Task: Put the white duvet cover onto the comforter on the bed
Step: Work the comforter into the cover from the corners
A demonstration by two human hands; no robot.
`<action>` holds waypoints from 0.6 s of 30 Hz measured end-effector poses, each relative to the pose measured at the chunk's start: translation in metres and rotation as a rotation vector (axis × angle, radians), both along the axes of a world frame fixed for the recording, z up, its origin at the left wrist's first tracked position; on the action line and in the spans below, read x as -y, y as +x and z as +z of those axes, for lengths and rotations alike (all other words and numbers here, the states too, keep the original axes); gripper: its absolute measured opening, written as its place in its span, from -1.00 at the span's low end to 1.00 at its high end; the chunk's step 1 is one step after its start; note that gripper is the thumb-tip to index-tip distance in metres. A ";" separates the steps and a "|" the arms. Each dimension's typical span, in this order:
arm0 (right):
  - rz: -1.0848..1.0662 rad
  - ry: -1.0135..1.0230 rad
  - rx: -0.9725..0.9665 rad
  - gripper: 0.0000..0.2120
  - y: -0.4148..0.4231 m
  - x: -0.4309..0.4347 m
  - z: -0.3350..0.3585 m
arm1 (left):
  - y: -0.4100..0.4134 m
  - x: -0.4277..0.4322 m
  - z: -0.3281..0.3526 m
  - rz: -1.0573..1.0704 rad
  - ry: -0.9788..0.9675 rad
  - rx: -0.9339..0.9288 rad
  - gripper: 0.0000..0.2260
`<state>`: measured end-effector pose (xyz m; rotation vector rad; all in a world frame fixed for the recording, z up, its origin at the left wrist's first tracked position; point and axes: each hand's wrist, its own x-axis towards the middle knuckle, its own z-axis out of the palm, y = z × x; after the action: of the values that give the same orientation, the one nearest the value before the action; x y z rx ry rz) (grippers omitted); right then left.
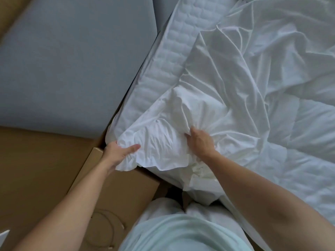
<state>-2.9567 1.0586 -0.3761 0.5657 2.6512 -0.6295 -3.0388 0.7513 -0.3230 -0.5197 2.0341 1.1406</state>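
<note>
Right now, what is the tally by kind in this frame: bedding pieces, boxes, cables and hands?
Bedding pieces: 3 (crumpled white duvet cover, puffy white comforter, quilted white mattress)
Brown cardboard box: 1
Thin looped cable: 1
Hands: 2 (left hand, right hand, both gripping the cover)
Total: 7

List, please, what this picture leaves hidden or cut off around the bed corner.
1. Head view: right hand fingertips, buried in duvet cover folds.
2. Head view: left hand fingers, under the cover's edge; only the thumb shows.
3. Head view: comforter far side, cut off by the right edge.
</note>
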 end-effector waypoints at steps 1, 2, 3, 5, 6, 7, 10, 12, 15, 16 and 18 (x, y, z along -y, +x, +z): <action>-0.021 -0.009 -0.045 -0.67 0.005 -0.012 0.001 | -0.001 0.001 0.002 0.036 0.001 -0.030 -0.34; -0.052 0.005 -0.110 -0.65 0.014 -0.026 0.005 | -0.003 0.004 0.005 0.083 -0.001 -0.059 -0.36; -0.096 0.029 -0.166 -0.62 0.025 -0.044 0.010 | -0.005 0.008 0.007 0.126 -0.005 -0.083 -0.38; -0.242 0.086 -0.190 -0.56 0.057 -0.089 0.018 | -0.009 0.017 0.013 0.142 -0.021 -0.119 -0.42; -0.376 0.107 -0.140 -0.52 0.075 -0.114 0.023 | -0.010 0.019 0.017 0.127 -0.026 -0.126 -0.44; -0.528 0.129 -0.060 -0.49 0.094 -0.139 0.027 | -0.010 0.020 0.020 0.119 -0.025 -0.124 -0.45; -0.876 0.158 0.173 -0.45 0.153 -0.190 0.030 | -0.008 0.016 0.025 0.097 -0.037 -0.099 -0.46; -0.994 0.108 0.301 -0.51 0.177 -0.197 0.033 | -0.003 0.010 0.030 0.060 -0.034 -0.087 -0.49; -0.975 0.123 0.337 -0.62 0.162 -0.181 0.048 | 0.007 0.001 0.038 0.004 -0.004 -0.094 -0.55; -0.938 0.169 0.224 -0.63 0.146 -0.174 0.055 | 0.011 -0.003 0.041 -0.023 0.013 -0.094 -0.57; -0.753 0.154 -0.171 -0.75 0.105 -0.154 0.070 | 0.022 -0.010 0.047 -0.084 0.033 -0.095 -0.62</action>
<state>-2.8514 1.2126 -0.3061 1.6544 2.6048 -0.6872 -3.0170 0.7610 -0.2755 -0.3671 2.0940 1.1657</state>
